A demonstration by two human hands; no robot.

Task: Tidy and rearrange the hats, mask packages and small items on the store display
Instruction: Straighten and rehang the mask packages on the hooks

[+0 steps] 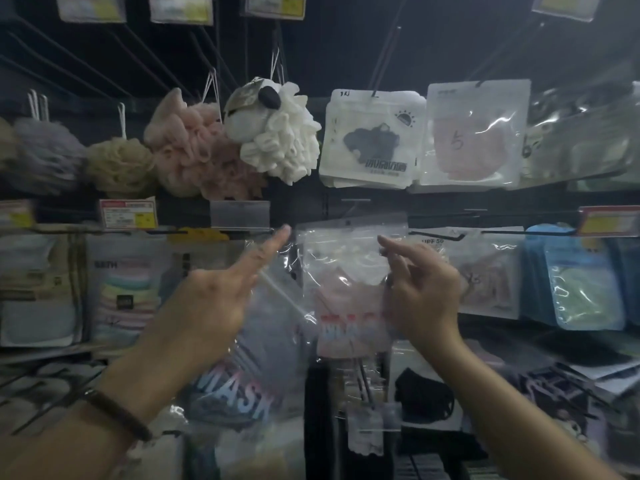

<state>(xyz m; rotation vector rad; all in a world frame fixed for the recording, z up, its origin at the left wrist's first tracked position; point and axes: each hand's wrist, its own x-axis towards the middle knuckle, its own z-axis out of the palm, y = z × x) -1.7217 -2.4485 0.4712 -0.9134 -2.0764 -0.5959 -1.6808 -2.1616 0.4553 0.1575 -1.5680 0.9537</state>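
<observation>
the pink mask pack (346, 282) is held up in mid-display. its clear top sits just right of the clear tag holder (240, 214), in front of the lower row of hanging packs. the right hand (427, 292) has its fingers (394, 250) pinching the pack's right edge, thumb and forefinger closed on the plastic. the left hand (207, 299) is at the pack's left, forefinger straight and aimed at its top left corner, the other fingers folded. whether they grip anything i cannot tell. a dark bracelet (117, 414) circles that wrist. below the left hand a grey mask pack (242, 386) lies tilted. above hang a white pouf (280, 143) and a pink pouf (194, 150), with a white pack (370, 140) and a pink-filled pack (474, 136) to their right. blue packs (581, 282) hang at far right.
</observation>
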